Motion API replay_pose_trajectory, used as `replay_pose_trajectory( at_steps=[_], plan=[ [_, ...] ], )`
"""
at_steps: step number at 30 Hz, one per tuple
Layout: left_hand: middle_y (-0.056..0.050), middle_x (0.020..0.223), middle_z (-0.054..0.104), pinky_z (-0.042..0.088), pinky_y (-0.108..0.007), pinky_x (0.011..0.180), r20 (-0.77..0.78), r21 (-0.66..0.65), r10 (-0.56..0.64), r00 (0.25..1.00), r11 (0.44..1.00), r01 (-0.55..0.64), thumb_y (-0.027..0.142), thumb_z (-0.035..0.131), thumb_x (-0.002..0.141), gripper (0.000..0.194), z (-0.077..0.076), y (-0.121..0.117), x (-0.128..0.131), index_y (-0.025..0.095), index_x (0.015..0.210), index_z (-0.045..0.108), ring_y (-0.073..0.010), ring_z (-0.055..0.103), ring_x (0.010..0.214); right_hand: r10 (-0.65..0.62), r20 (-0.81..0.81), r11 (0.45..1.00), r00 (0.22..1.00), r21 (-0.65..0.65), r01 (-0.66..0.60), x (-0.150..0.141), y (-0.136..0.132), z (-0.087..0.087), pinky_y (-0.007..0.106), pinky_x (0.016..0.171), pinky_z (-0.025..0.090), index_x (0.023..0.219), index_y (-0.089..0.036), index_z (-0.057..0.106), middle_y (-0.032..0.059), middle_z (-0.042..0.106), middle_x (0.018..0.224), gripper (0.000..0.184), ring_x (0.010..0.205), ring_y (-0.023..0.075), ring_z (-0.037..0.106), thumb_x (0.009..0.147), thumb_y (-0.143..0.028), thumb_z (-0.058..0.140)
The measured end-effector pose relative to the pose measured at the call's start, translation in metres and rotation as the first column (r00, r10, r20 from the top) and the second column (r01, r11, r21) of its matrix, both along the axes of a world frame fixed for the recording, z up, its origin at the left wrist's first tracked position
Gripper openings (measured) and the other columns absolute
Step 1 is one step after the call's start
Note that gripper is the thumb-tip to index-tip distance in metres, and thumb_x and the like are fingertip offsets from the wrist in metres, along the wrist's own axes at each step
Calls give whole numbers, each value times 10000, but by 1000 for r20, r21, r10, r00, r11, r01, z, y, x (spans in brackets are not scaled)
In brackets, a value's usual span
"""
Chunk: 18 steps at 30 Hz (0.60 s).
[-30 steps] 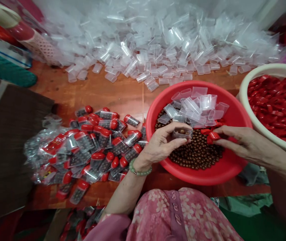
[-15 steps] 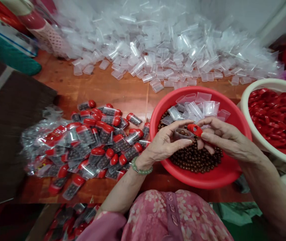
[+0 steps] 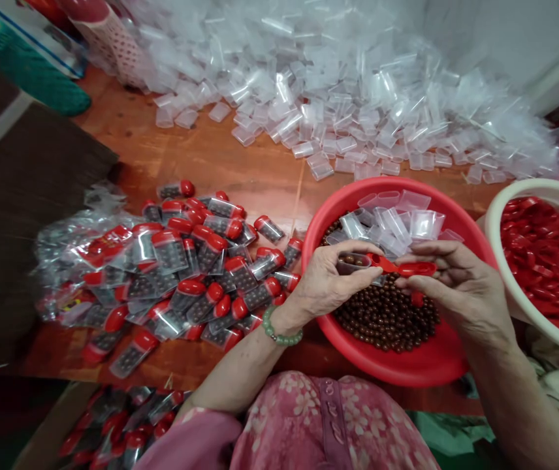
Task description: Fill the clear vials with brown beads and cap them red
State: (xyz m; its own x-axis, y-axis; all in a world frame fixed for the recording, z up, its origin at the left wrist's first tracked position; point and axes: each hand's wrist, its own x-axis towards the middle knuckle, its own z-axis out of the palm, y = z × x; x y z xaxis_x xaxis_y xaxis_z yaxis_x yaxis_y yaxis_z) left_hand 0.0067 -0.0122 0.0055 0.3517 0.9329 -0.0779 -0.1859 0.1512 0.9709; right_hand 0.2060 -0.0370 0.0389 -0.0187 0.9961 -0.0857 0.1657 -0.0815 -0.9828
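My left hand (image 3: pixel 326 284) is closed around a clear plastic case (image 3: pixel 354 262), its open end showing brown balls inside. Between thumb and fingers, my right hand (image 3: pixel 468 290) pinches a red flip-top cap (image 3: pixel 415 268), one end of which meets the mouth of the case. Another small red piece (image 3: pixel 417 299) shows below the right fingers. Both hands are over a red basin (image 3: pixel 397 375). Inside it lie many loose brown balls (image 3: pixel 387 320), with empty clear cases (image 3: pixel 392 222) toward the back.
Filled cases with red caps (image 3: pixel 201 261) are heaped on the wooden table (image 3: pixel 186 156) at left, beside a clear plastic bag (image 3: pixel 59 248). A big pile of empty clear cases (image 3: pixel 348 98) spans the back. On the right, a white tub (image 3: pixel 495 225) holds red caps (image 3: pixel 544 261).
The red cap in my right hand has turned to lie lengthwise, its end now at the mouth of the case. The view has shifted slightly.
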Motion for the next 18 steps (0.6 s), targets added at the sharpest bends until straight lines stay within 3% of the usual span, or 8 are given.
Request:
replay_pose_trajectory(
  at_steps=[2,4,7,9,14,18],
  plan=[
    [-11,762,666,407,-232,559,-12,-21,-13,1000,1000,13,370,765,794,291,1,0,0,158,993,752,-93,512,606,-46,44,996,998,77,42,-1,-1,-3,318,699,654,995,-281,702,-3,791,915,270,740,183,758,769,-307,848],
    [-18,767,669,404,-232,558,-16,-39,-55,998,998,55,373,751,804,316,1,0,0,151,1029,753,-97,516,613,-58,198,982,978,189,20,-2,0,-5,368,784,656,1039,-304,731,10,799,966,266,819,212,766,793,-312,831],
    [-46,859,710,476,-249,647,-17,-53,-113,993,992,112,336,747,805,347,0,1,0,134,1087,737,-126,595,706,15,449,939,893,302,-167,-5,5,-4,426,906,631,1128,-297,750,45,796,1067,259,936,245,764,870,-293,754],
    [-60,924,726,516,-272,748,1,-52,-126,992,991,126,297,747,803,336,-1,2,0,127,1091,718,-150,642,793,57,535,901,843,336,-274,-9,8,-3,413,910,628,1158,-262,751,69,790,1096,246,971,245,759,921,-259,683],
    [-55,1039,684,519,-297,895,155,-99,-124,980,985,141,197,743,793,361,-2,3,1,158,1118,590,-163,661,945,86,606,860,791,355,-366,-14,11,-4,363,929,616,1243,-237,724,78,773,1156,315,1018,223,748,941,-219,637],
    [-14,918,659,520,-299,855,295,-206,-162,942,952,228,198,740,810,428,0,5,-1,185,1157,491,-132,661,838,93,507,894,857,336,-297,-7,15,-8,305,837,627,1201,-263,749,39,799,1044,298,902,185,762,921,-204,664]
  ],
)
